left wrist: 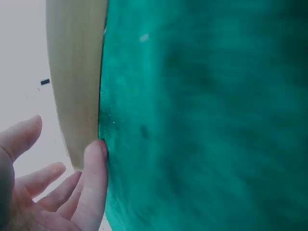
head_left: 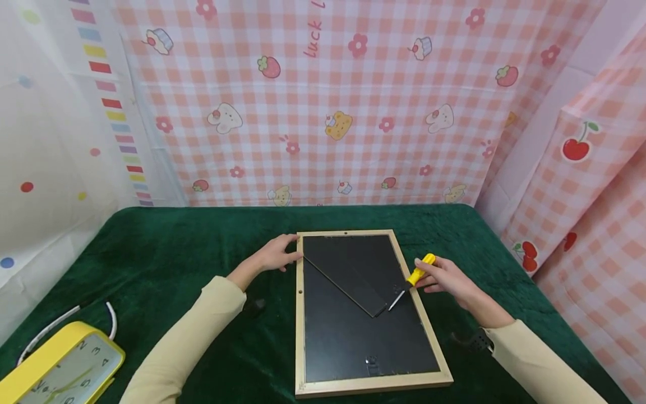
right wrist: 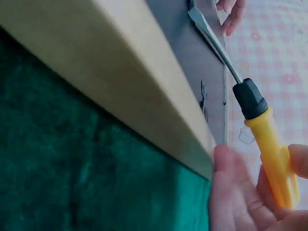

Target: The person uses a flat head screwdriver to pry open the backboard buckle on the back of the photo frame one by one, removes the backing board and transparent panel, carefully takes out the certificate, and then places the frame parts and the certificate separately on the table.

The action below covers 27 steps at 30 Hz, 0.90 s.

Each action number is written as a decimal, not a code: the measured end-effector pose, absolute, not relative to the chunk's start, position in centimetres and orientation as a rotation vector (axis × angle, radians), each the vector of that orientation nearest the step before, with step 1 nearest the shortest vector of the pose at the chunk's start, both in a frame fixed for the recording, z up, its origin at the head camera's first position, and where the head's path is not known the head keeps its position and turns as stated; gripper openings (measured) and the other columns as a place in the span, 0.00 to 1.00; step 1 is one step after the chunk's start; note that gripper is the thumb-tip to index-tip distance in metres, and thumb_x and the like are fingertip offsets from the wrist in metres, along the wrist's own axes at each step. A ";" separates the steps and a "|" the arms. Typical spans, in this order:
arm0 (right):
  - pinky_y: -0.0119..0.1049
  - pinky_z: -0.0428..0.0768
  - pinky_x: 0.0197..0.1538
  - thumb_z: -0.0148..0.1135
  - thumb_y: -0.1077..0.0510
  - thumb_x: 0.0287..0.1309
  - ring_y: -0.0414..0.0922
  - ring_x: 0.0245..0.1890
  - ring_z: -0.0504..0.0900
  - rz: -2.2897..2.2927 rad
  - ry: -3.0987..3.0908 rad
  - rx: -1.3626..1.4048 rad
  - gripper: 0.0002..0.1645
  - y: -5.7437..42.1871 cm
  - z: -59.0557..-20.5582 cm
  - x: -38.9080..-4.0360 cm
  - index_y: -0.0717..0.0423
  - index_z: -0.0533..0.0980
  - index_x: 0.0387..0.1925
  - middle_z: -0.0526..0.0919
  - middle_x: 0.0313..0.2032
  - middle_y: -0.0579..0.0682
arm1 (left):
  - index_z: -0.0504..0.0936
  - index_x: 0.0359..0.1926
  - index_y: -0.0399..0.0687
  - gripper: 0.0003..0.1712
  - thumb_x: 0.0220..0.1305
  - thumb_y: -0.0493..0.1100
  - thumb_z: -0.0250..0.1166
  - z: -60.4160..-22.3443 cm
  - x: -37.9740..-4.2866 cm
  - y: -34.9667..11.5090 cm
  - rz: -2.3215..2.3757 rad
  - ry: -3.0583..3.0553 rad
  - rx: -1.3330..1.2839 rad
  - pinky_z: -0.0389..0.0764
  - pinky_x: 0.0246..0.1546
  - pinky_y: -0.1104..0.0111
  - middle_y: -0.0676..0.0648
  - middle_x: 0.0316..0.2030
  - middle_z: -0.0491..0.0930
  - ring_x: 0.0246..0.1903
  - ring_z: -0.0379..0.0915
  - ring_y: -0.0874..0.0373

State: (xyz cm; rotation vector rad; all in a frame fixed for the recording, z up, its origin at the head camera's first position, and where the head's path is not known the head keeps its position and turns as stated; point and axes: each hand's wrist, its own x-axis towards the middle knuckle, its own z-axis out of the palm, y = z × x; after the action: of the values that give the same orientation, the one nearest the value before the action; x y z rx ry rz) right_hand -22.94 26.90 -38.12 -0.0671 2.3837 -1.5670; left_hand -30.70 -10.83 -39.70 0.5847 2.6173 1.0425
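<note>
A light wooden picture frame [head_left: 300, 336] lies back side up, showing its black backing board [head_left: 338, 342] with a slanted stand leg [head_left: 353, 283]. At the frame's upper left side is my left hand [head_left: 276, 253], fingers loosely spread and touching the wooden edge [left wrist: 79, 86]. My right hand [head_left: 446, 276] grips a yellow-handled screwdriver [head_left: 419, 273] beside the right edge. Its flat metal blade [right wrist: 211, 38] points down and left, the tip close over the lower end of the stand leg. Fingers of the right hand [right wrist: 240, 192] are right at the frame's side.
Dark green plush cloth [head_left: 222, 348] covers the table. A yellow clock [head_left: 75, 370] with a pale face lies at the front left, a looped white cord [head_left: 47, 328] beside it. Pink checked curtains [head_left: 303, 112] hang behind and on the right.
</note>
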 end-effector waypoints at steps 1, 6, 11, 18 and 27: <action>0.41 0.76 0.40 0.49 0.41 0.59 0.50 0.37 0.78 -1.553 2.394 -0.051 0.35 27.0 -38.3 -23.0 0.72 0.62 0.49 0.78 0.34 0.55 | 0.55 0.63 0.36 0.31 0.63 0.44 0.54 -39.7 -31.1 -10.6 1.047 2.617 0.562 0.76 0.22 0.68 0.33 0.57 0.56 0.29 0.74 0.55; 0.43 0.76 0.40 0.48 0.41 0.59 0.51 0.41 0.76 -1.509 2.389 -0.024 0.36 27.2 -38.7 -23.0 0.72 0.61 0.50 0.75 0.38 0.57 | 0.53 0.63 0.34 0.30 0.64 0.40 0.52 -39.9 -32.7 -9.5 1.084 2.616 0.472 0.77 0.21 0.68 0.32 0.59 0.52 0.29 0.74 0.53; 0.41 0.76 0.41 0.48 0.42 0.59 0.50 0.39 0.77 -1.522 2.375 -0.018 0.36 26.9 -38.7 -23.1 0.72 0.61 0.50 0.75 0.38 0.57 | 0.54 0.63 0.34 0.29 0.64 0.38 0.51 -40.1 -33.5 -9.2 1.073 2.617 0.397 0.77 0.22 0.68 0.32 0.60 0.53 0.27 0.75 0.54; 0.39 0.75 0.43 0.48 0.42 0.60 0.49 0.40 0.76 -1.532 2.368 -0.019 0.36 25.7 -38.6 -24.0 0.73 0.60 0.51 0.74 0.40 0.59 | 0.57 0.61 0.31 0.28 0.63 0.38 0.54 -39.7 -33.3 -11.1 1.119 2.599 0.365 0.77 0.25 0.67 0.32 0.55 0.59 0.28 0.75 0.52; 0.40 0.74 0.43 0.48 0.43 0.60 0.52 0.42 0.75 -1.569 2.390 -0.037 0.35 23.5 -38.7 -24.9 0.72 0.62 0.51 0.74 0.41 0.59 | 0.68 0.41 0.35 0.19 0.57 0.46 0.61 -40.1 -32.7 -14.3 1.107 2.676 0.226 0.77 0.22 0.67 0.40 0.29 0.72 0.20 0.74 0.56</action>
State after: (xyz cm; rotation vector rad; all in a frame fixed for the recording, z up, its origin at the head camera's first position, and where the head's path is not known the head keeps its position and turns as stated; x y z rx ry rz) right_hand -24.88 23.47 -38.70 -0.0365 2.3898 -1.5691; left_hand -32.67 -14.28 -40.09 0.2257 2.6764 1.1070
